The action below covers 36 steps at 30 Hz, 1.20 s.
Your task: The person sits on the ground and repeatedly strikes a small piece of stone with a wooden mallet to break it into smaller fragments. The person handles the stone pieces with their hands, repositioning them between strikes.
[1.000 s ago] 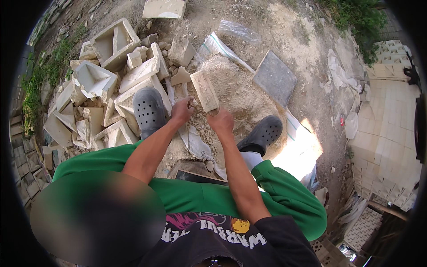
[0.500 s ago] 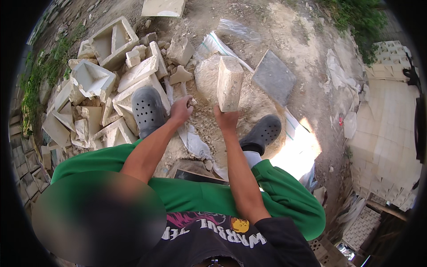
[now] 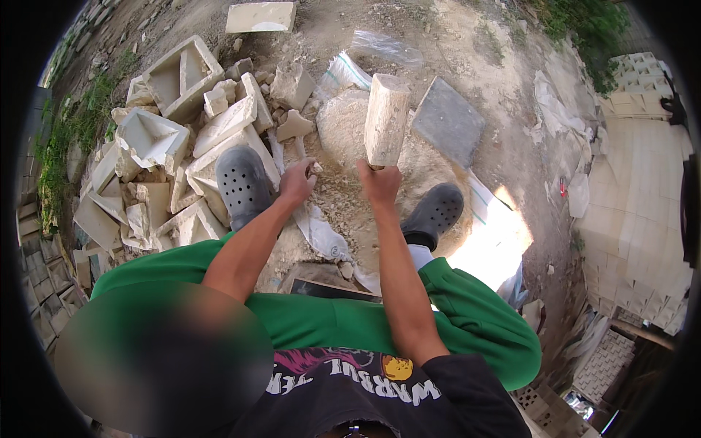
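My right hand (image 3: 380, 182) is closed round the short handle of a pale, thick-headed wooden mallet (image 3: 387, 120). The mallet's head points away from me, over a heap of light crushed rubble (image 3: 342, 124). To its left, my left hand (image 3: 297, 182) is closed low over the debris, its fingers curled beside my left shoe. What those fingers hold, if anything, I cannot make out. Just beyond that hand lies a broken pale chunk (image 3: 295, 125). A white woven sack (image 3: 321, 233) is spread partly under the rubble, between my feet.
On the left rises a pile of broken off-white blocks (image 3: 197, 150), some hollow. A grey square slab (image 3: 449, 123) lies at the right of the rubble, with clear plastic film (image 3: 387, 47) farther off. Stacked pale blocks (image 3: 631, 197) stand along the far right. My grey shoes (image 3: 243, 186) flank the work spot.
My right hand has moved slightly away from me and right, and the mallet's head has tilted, so its far end now shows. My left hand has stayed nearly still.
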Available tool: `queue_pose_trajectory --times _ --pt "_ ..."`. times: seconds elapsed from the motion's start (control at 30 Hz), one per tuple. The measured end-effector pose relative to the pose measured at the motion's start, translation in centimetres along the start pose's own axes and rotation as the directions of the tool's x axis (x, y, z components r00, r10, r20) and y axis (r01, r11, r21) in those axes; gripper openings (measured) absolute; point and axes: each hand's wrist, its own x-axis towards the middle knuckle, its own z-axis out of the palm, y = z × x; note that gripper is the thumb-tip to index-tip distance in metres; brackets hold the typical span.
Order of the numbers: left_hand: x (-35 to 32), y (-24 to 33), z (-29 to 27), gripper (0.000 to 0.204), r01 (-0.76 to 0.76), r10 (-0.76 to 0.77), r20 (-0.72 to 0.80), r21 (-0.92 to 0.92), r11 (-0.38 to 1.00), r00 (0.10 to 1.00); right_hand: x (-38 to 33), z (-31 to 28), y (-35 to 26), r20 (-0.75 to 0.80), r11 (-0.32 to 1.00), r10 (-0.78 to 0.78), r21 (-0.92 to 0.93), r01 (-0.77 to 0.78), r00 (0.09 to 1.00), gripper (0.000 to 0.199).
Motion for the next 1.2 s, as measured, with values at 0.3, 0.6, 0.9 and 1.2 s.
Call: queue_pose_trajectory --times 0.3,0.6,0.9,1.2 --pt "-0.2 0.1 1.2 0.041 -0.096 0.082 -0.131 -0.108 0.989 0.988 -2.0 1.1 8.9 0.241 0.941 0.329 -0.003 -0.339 0.913 0.026" --pt "5.3 9.0 -0.1 0.043 -0.394 0.403 -0.152 0.084 0.915 0.903 -0.8 -3.0 2.0 0.16 0.887 0.384 0.21 -0.412 0.909 0.022" --pt "7.4 8.6 0.0 0.033 -0.236 0.241 -0.036 0.113 0.965 0.97 0.5 -6.0 -3.6 0.008 0.997 0.068 0.024 -0.068 0.998 0.029" --pt "7.0 7.4 0.3 0.027 -0.205 0.205 -0.065 0.018 0.979 0.977 -1.5 2.0 3.5 -0.066 0.992 -0.065 -0.11 0.058 0.996 0.026"
